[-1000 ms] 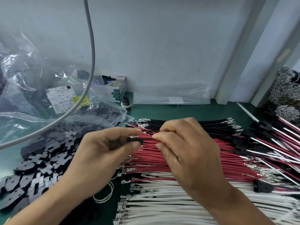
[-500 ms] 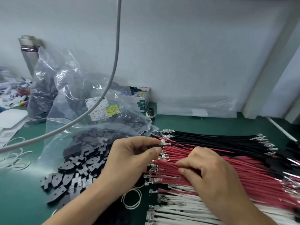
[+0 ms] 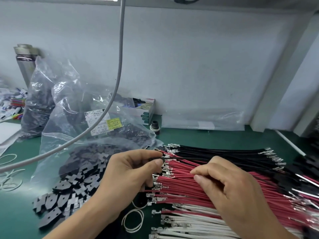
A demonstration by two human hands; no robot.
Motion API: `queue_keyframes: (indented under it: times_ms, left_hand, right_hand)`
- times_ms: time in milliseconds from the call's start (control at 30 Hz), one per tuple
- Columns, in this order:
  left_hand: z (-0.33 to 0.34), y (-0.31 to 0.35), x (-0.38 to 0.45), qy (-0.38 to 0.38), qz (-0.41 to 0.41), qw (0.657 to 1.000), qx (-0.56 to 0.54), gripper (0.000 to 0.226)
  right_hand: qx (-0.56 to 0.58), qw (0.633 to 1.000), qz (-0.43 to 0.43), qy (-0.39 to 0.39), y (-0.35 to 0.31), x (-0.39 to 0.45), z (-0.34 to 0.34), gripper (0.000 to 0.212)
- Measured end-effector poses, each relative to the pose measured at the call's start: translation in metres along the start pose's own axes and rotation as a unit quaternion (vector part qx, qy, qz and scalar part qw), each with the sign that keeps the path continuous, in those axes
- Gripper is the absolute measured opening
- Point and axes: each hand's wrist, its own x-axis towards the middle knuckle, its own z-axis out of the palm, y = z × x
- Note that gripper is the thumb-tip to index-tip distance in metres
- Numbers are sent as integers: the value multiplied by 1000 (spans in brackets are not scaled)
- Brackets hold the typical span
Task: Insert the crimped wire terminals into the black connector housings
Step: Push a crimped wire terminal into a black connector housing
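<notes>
Green table [image 3: 215, 137] against a pale grey wall [image 3: 198, 66]; white post at right. Grey cable [image 3: 120, 66] hangs down from the top and curves off left. Left hand [image 3: 131, 175]: thumb and forefinger pinch a small black connector housing [image 3: 155, 159] with a black wire [image 3: 186, 158] running into it, held just above the wire rows. Right hand [image 3: 231, 185]: fingers [image 3: 198, 178] curled, pinching a red wire [image 3: 181, 177] in the red wires [image 3: 181, 188]. Black wires [image 3: 224, 152] lie behind, white wires [image 3: 189, 226] in front, terminals pointing left. Loose black housings [image 3: 69, 192] spill from a clear bag [image 3: 77, 109] at left. Rubber bands [image 3: 133, 219] near the left wrist. Small box [image 3: 146, 112] by the wall.
</notes>
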Motion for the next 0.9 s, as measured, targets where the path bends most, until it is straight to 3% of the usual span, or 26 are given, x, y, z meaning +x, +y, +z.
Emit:
queue_keyframes:
  times_ms: [200,533,700,900]
  left_hand:
    - [1,2,0,-35,-26,999,0,30]
    - [2,2,0,-13,-23,999,28,29]
    - [4,6,-1,-43,-41,998,-27,30]
    - [1,8,3,-35,-84,990,-105,34]
  right_hand:
    - [26,999,-17,21,0,-1,6,12]
    - [-4,998,-61,28,1,0,4,23]
    - [-68,993,-93,28,1,-2,5,24]
    - [-8,995,-72,72,3,1,-6,23]
